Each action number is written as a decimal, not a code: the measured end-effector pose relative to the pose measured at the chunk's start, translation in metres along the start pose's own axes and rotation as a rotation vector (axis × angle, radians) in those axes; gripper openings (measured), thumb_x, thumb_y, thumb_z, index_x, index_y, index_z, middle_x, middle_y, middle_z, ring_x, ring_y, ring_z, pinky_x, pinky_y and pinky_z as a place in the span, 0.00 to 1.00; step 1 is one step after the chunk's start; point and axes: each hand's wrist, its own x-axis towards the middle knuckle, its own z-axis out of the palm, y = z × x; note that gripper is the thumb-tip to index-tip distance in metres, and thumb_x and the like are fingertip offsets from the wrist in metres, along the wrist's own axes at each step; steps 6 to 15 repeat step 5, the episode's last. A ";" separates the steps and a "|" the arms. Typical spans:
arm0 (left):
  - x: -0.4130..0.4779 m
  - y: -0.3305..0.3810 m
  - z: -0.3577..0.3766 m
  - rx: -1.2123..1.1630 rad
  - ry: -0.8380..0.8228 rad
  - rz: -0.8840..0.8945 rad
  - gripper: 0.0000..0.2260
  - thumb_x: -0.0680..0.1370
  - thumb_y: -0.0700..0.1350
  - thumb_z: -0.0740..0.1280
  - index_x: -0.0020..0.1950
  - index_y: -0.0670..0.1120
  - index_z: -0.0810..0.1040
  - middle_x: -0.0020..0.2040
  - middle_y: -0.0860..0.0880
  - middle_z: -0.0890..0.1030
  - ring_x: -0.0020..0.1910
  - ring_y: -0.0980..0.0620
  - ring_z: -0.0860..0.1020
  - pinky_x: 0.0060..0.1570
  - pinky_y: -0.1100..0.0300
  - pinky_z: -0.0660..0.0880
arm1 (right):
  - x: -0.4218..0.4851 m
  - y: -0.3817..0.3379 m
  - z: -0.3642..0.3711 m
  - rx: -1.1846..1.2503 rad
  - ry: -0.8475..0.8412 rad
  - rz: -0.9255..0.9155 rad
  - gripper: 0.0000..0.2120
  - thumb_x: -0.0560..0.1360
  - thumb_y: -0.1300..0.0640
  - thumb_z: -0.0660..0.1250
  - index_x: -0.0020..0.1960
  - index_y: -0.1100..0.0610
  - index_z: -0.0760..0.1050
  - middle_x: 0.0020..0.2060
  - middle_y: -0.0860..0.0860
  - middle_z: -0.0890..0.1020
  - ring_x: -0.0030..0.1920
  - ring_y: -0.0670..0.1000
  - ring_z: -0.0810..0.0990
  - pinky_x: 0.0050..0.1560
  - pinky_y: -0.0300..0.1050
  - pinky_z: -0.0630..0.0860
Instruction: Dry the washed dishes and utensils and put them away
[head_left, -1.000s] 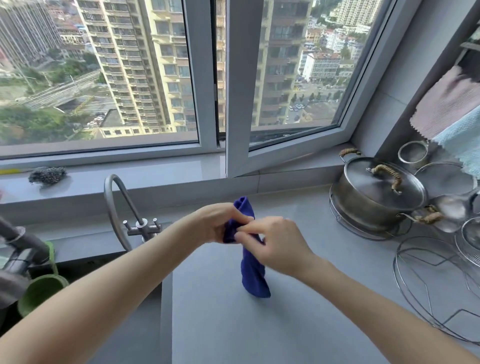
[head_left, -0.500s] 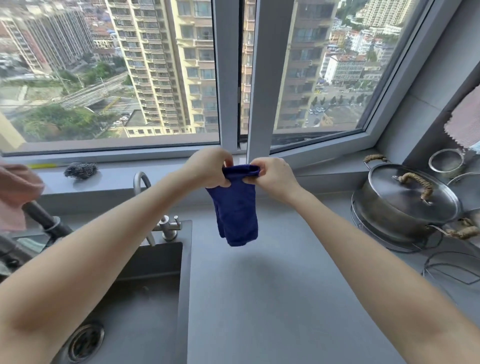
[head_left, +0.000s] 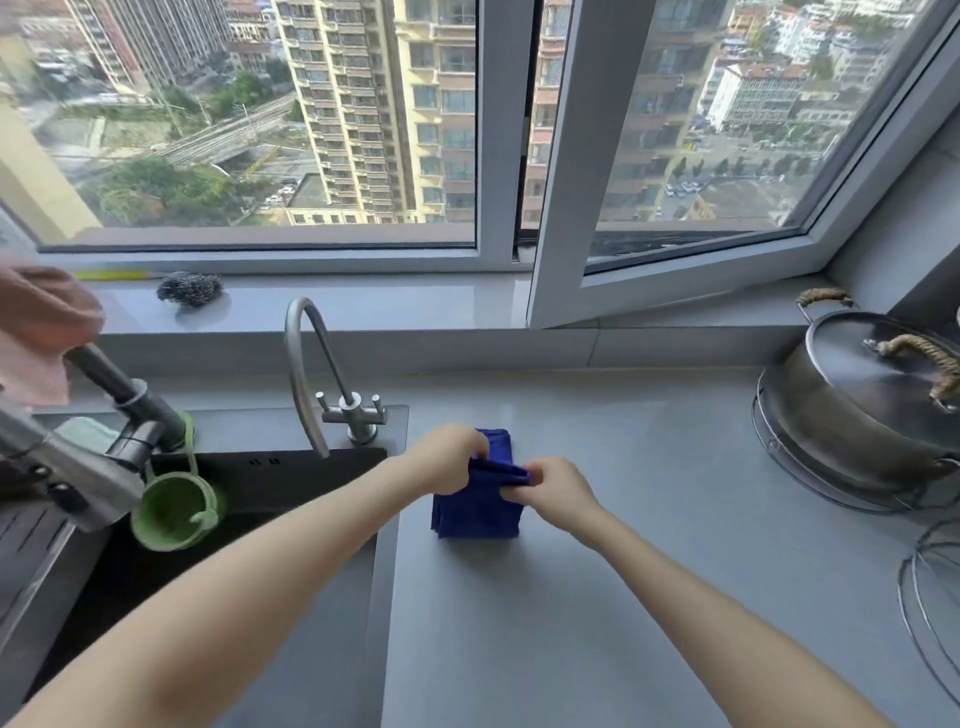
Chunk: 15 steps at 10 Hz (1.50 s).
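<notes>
The left hand (head_left: 449, 457) and the right hand (head_left: 558, 491) each pinched the top edge of a folded dark-blue cloth (head_left: 478, 512), held low over the grey countertop (head_left: 623, 571), just beside the black sink (head_left: 249, 483).

**Q:** How are the arms arranged?
**A:** Both are bare. The left forearm (head_left: 234, 587) enters from the lower left and the right forearm (head_left: 701, 623) from the lower right. They converge toward the centre, with the wrists close together.

**Q:** And the hands?
**A:** The left hand (head_left: 449, 457) is seen back up, its fingers curled down over the top fold of a blue cloth (head_left: 478, 512). The right hand (head_left: 558, 491) sits just beside it, knuckles up, pinching the same fold between thumb and fingertips. The two hands nearly touch.
</notes>
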 end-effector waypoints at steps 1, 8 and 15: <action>0.026 -0.009 -0.001 -0.188 0.287 -0.148 0.19 0.76 0.33 0.59 0.65 0.46 0.72 0.60 0.45 0.77 0.58 0.44 0.74 0.53 0.54 0.72 | 0.036 -0.009 -0.008 -0.071 0.173 0.038 0.08 0.75 0.51 0.66 0.52 0.52 0.77 0.47 0.50 0.81 0.48 0.54 0.78 0.43 0.44 0.68; -0.003 -0.014 0.045 -0.359 0.406 -0.326 0.16 0.77 0.35 0.57 0.61 0.44 0.76 0.60 0.46 0.78 0.58 0.47 0.75 0.56 0.58 0.71 | 0.028 0.025 0.040 -0.849 -0.184 -0.315 0.22 0.83 0.46 0.44 0.77 0.44 0.53 0.78 0.50 0.52 0.78 0.53 0.48 0.74 0.61 0.42; -0.003 -0.014 0.045 -0.359 0.406 -0.326 0.16 0.77 0.35 0.57 0.61 0.44 0.76 0.60 0.46 0.78 0.58 0.47 0.75 0.56 0.58 0.71 | 0.028 0.025 0.040 -0.849 -0.184 -0.315 0.22 0.83 0.46 0.44 0.77 0.44 0.53 0.78 0.50 0.52 0.78 0.53 0.48 0.74 0.61 0.42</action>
